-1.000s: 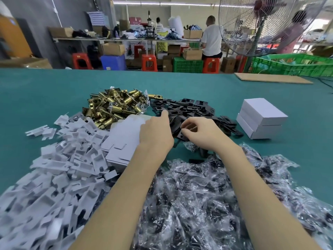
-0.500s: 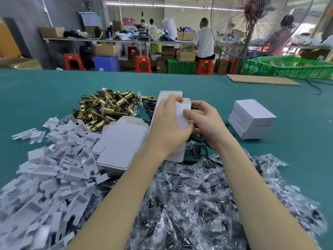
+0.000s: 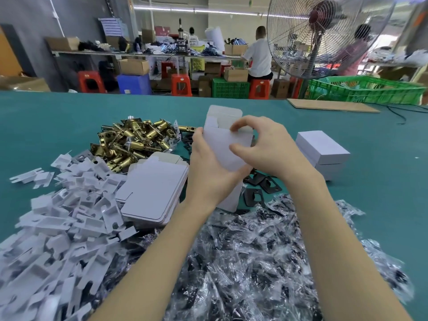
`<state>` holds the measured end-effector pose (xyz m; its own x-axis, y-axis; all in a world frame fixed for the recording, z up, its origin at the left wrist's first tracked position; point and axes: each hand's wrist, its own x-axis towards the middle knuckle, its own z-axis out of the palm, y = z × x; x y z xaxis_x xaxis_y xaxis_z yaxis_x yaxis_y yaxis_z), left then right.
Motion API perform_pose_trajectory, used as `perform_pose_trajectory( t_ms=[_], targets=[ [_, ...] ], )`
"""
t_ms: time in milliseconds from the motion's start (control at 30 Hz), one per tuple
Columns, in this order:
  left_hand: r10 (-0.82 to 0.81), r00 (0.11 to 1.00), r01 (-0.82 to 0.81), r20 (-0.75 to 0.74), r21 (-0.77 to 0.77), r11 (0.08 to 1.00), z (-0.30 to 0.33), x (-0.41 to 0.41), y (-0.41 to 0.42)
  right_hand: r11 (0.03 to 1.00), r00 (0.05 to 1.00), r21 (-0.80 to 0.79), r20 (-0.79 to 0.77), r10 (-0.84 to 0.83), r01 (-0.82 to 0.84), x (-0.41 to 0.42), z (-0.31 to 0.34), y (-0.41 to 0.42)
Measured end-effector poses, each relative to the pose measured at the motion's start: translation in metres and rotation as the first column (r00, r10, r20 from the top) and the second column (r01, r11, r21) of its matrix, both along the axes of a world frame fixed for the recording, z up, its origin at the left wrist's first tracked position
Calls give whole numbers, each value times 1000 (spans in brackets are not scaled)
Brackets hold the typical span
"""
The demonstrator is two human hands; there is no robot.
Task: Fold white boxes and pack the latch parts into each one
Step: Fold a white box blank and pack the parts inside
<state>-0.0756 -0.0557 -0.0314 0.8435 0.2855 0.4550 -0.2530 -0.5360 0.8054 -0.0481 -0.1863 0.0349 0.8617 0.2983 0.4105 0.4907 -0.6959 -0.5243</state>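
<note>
Teal cloth covers your table [image 3: 58,117], and on it sit heaps too dense to count: clear bagged parts [image 3: 254,262] nearest you, white card inserts [image 3: 53,228] at your left, brass latches [image 3: 132,141] beyond them. One stack of flat box blanks [image 3: 152,188] lies beside your left wrist. Two finished white boxes [image 3: 323,151] sit stacked at your right. About four black plates [image 3: 261,184] show under your hands. Your left hand [image 3: 208,172] grips one half-folded box [image 3: 225,147], upright, top flap open. Your right hand [image 3: 266,149] curls at its upper edge, forefinger on a flap, thumb pressing the front.
</note>
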Motion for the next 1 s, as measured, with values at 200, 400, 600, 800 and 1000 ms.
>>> perform_pose_trajectory(
  t_ms=[200,400,600,800,1000],
  targets=[
    [-36,999,35,31,13,999,3,-2,-2,998,998,-33,15,-55,55,-5,5,1],
    [-96,994,95,48,33,995,4,-5,-4,989,986,-54,102,-131,137,-7,9,-1],
    [-95,995,91,27,116,989,5,-5,-4,994,993,10,49,-109,109,-2,5,-4],
    [-111,993,106,40,99,989,12,-5,-4,993,990,-24,78,-115,117,-1,3,-3],
    [-182,983,182,14,-28,983,12,-5,2,998,997,32,-41,-58,60,-1,5,-10]
  ],
)
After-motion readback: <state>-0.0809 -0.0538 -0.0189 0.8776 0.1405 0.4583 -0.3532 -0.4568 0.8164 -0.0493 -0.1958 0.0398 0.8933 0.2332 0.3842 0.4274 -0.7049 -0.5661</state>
